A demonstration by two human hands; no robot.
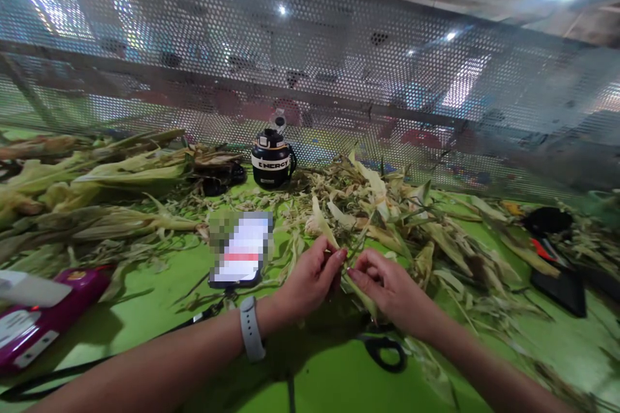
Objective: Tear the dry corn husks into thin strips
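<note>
A pale green corn husk stretches between my hands over the green table, its upper end pointing away from me. My left hand, with a grey watch band at the wrist, pinches it between thumb and fingers. Close by on the right, my right hand is closed on the lower part of the same husk, fingertips pressed together. Just beyond lies a heap of torn, drying husks. Below my right hand are scissors, with a black handle loop showing and the blades mostly hidden in shadow.
A phone with a blurred screen lies left of my hands, a black strap near it. Behind stands a black jug marked "ENERGY". Whole husks and a purple device are at left, a flat black object at right. Perforated metal screen behind.
</note>
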